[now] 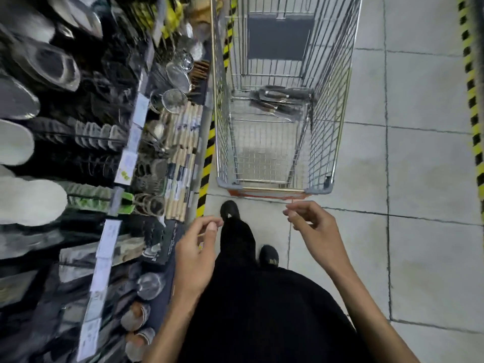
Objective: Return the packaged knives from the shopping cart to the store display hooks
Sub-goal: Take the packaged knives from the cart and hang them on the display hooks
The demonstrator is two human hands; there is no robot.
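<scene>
In the aisle directly ahead of us, the shopping cart [330,113] stands parallel to the shelving [78,142] and near it. We judge this placement lets stock pass from basket to display with a short turn. The packaged knives [281,100] lie flat in a loose pile inside the basket, about midway along it and toward its right wall.

The left grip [197,248] hangs short of the cart handle [272,191]. Its fingers are loosely curled, the thumb is close to the forefinger, and it holds nothing. The right grip [313,227] is likewise relaxed and empty, with its fingertips near the handle's right end but apart from it. Both sit forward of the body, which suits a reach for the handle or into the basket.

Limits of the view:
- **Shelving:** Motion blur smears it, so we cannot pick out the display hooks meant for the knives or read any price tag.
- **Knife pile:** The wire mesh screens it, so we cannot determine the package count or what the pile rests on.
- **Cart:** Its far end is cut off at the top edge.
</scene>
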